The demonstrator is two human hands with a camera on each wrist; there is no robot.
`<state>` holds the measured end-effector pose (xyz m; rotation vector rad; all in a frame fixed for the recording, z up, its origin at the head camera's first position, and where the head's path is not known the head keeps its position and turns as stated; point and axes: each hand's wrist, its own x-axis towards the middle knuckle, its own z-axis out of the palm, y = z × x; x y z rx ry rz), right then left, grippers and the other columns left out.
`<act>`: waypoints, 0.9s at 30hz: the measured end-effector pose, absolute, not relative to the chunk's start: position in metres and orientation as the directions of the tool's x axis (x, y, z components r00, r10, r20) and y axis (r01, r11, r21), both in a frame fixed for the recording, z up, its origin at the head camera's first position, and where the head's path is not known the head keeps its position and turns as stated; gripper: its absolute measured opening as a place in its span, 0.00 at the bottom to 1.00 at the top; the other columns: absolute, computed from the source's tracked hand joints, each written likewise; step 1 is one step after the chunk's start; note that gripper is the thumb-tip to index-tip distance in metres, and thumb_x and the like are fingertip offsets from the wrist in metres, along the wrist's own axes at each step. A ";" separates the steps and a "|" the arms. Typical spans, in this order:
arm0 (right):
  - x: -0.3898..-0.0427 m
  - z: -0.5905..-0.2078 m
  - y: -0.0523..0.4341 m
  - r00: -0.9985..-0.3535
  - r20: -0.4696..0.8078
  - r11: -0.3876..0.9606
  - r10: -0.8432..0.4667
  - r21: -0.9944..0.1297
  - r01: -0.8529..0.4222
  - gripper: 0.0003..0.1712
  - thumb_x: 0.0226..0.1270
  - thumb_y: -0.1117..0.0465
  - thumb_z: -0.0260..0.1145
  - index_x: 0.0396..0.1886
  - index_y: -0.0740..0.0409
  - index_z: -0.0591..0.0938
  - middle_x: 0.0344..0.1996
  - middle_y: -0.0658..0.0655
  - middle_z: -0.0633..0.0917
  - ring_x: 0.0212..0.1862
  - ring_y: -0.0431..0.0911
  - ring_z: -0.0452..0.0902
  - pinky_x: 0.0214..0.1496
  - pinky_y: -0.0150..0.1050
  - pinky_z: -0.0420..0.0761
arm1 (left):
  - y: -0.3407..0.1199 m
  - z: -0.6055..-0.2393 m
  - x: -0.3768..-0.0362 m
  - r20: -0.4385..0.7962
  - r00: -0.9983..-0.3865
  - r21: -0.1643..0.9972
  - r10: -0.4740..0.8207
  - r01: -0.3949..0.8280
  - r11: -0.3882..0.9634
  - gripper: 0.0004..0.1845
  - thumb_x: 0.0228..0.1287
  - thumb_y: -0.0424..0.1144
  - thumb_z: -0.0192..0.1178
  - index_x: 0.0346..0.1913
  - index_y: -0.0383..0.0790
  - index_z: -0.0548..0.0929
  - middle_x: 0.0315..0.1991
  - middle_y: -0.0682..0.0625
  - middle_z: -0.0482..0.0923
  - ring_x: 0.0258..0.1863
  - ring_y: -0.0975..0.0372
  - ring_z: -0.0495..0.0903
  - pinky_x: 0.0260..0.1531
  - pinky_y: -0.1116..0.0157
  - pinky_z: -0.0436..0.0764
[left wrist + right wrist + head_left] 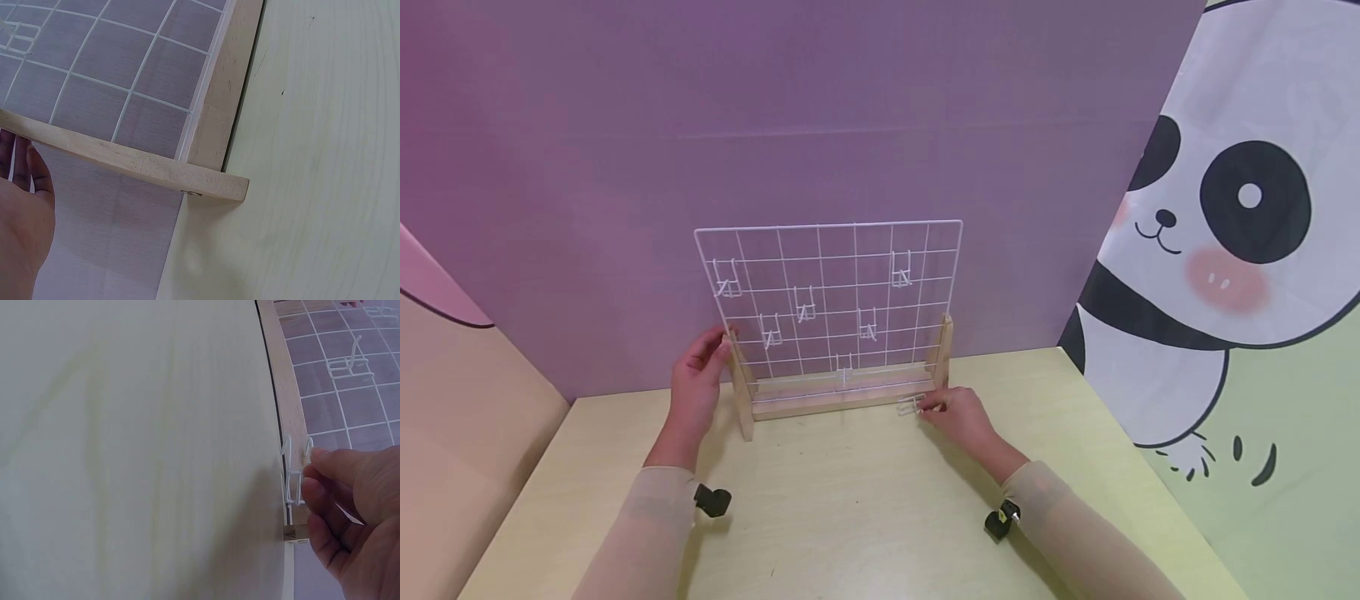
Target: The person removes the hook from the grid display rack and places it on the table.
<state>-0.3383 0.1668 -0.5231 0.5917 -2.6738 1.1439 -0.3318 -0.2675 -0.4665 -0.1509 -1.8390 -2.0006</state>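
A white wire grid panel stands upright in a pale wooden stand on the table, with several white wire hooks hung on it. My left hand holds the stand's left upright post, fingers behind it; its fingertips show behind the post. At the stand's right foot, my right hand pinches a loose white wire hook. In the right wrist view the hook lies against the wood rail, with fingers on it.
A purple backdrop rises just behind the grid. A panda-print curtain hangs at the right. Pale yellow tabletop spreads in front of the stand to the near edge. A small black camera sits on each wrist.
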 end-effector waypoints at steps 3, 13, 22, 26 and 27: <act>-0.338 -0.523 0.167 -0.911 0.268 0.632 -0.313 -0.657 -0.411 0.04 0.66 0.70 0.81 0.39 0.59 0.96 0.37 0.53 0.94 0.33 0.38 0.80 0.35 0.33 0.82 | -0.267 -0.467 -0.332 0.352 -0.908 0.928 -0.230 0.370 -0.041 0.24 0.86 0.37 0.61 0.75 0.28 0.78 0.61 0.59 0.89 0.62 0.66 0.80 0.64 0.76 0.76; -0.334 -0.520 0.168 -0.923 0.191 0.622 -0.335 -0.691 -0.369 0.06 0.67 0.74 0.78 0.41 0.64 0.93 0.37 0.56 0.92 0.37 0.44 0.86 0.38 0.34 0.87 | -0.267 -0.468 -0.331 0.361 -0.906 0.926 -0.220 0.377 -0.032 0.24 0.86 0.37 0.61 0.75 0.27 0.78 0.61 0.58 0.88 0.63 0.66 0.80 0.64 0.76 0.76; -0.337 -0.523 0.170 -0.943 0.160 0.598 -0.291 -0.739 -0.310 0.04 0.68 0.72 0.79 0.40 0.62 0.93 0.32 0.51 0.90 0.32 0.41 0.83 0.31 0.33 0.85 | -0.267 -0.466 -0.331 0.356 -0.908 0.928 -0.222 0.372 -0.033 0.24 0.86 0.38 0.61 0.75 0.27 0.77 0.60 0.59 0.88 0.63 0.66 0.79 0.64 0.76 0.76; -0.337 -0.523 0.169 -0.950 0.156 0.589 -0.271 -0.753 -0.292 0.03 0.69 0.71 0.79 0.39 0.61 0.93 0.31 0.50 0.89 0.31 0.41 0.81 0.29 0.33 0.83 | -0.267 -0.466 -0.331 0.353 -0.909 0.930 -0.221 0.367 -0.024 0.24 0.86 0.38 0.61 0.75 0.28 0.78 0.61 0.59 0.88 0.62 0.66 0.79 0.63 0.76 0.76; -0.336 -0.522 0.169 -0.951 0.156 0.589 -0.267 -0.755 -0.289 0.03 0.69 0.71 0.79 0.39 0.61 0.93 0.31 0.50 0.89 0.31 0.41 0.81 0.29 0.33 0.82 | -0.267 -0.466 -0.331 0.351 -0.910 0.930 -0.220 0.365 -0.026 0.24 0.86 0.38 0.61 0.75 0.28 0.77 0.61 0.58 0.88 0.62 0.66 0.79 0.63 0.76 0.76</act>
